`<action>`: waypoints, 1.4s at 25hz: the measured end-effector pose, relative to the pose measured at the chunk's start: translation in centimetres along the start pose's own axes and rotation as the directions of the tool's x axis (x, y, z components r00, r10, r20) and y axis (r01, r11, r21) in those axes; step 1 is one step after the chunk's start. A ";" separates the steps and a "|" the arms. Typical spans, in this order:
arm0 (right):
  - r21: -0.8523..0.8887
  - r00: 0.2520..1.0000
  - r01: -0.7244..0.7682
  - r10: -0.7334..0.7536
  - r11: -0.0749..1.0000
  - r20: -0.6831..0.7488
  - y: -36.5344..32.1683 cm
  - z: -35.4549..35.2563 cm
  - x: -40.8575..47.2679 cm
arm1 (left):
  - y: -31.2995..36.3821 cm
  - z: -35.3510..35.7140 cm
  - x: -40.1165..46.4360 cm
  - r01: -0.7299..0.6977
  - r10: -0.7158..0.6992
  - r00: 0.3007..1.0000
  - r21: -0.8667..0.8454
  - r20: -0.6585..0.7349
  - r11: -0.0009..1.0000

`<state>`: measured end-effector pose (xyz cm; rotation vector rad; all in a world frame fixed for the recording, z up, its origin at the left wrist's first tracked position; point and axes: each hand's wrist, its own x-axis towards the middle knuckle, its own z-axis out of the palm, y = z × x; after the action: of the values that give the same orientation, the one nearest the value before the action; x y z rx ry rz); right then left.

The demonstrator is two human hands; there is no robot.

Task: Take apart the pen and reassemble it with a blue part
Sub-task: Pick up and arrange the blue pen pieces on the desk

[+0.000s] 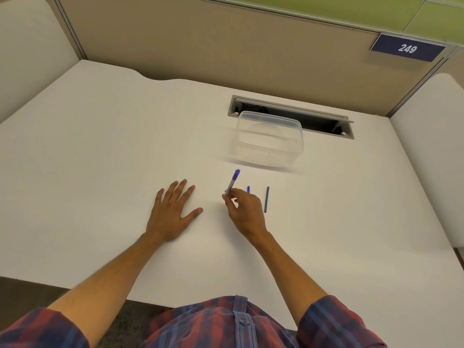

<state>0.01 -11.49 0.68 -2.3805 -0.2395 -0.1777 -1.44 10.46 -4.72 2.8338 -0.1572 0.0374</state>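
Pen (pixel 232 182) pinched in right hand (pixel 244 213), tip angled away; left hand (pixel 173 209) flat, spread, just left; blue part (pixel 248 189) beside right fingers.

Person in a red and blue plaid shirt (pixel 221 322), button placket down the front with one round button (pixel 244 321), short sleeves ending above the elbows, bare forearms, bare left hand (pixel 170 212), bare right hand (pixel 247 212)

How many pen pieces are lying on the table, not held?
2: a small blue piece beside the right hand, partly hidden by it, and a dark stick further right.
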 end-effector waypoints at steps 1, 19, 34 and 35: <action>0.023 0.999 0.021 -0.020 1.000 -0.050 -0.5 -0.4 0.2 | 0.0 0.0 0.0 -0.002 0.002 1.000 -0.002 -0.001 1.000; -0.187 0.988 -0.048 0.074 0.981 0.134 0.3 1.0 -1.4 | 0.1 0.0 0.0 -0.003 0.002 1.000 -0.008 -0.015 1.000; -0.035 0.999 0.038 -0.039 0.999 -0.025 -2.7 -4.1 2.1 | 0.1 0.0 0.0 -0.008 0.008 1.000 -0.006 -0.012 1.000; -0.030 0.999 0.039 -0.040 0.999 -0.031 -2.8 -4.4 2.2 | 0.1 0.0 -0.1 -0.008 0.008 1.000 -0.007 -0.012 1.000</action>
<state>1.30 -12.18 6.15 -2.4015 -0.2705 -0.2383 -1.53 10.35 -4.69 2.8254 -0.1653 0.0553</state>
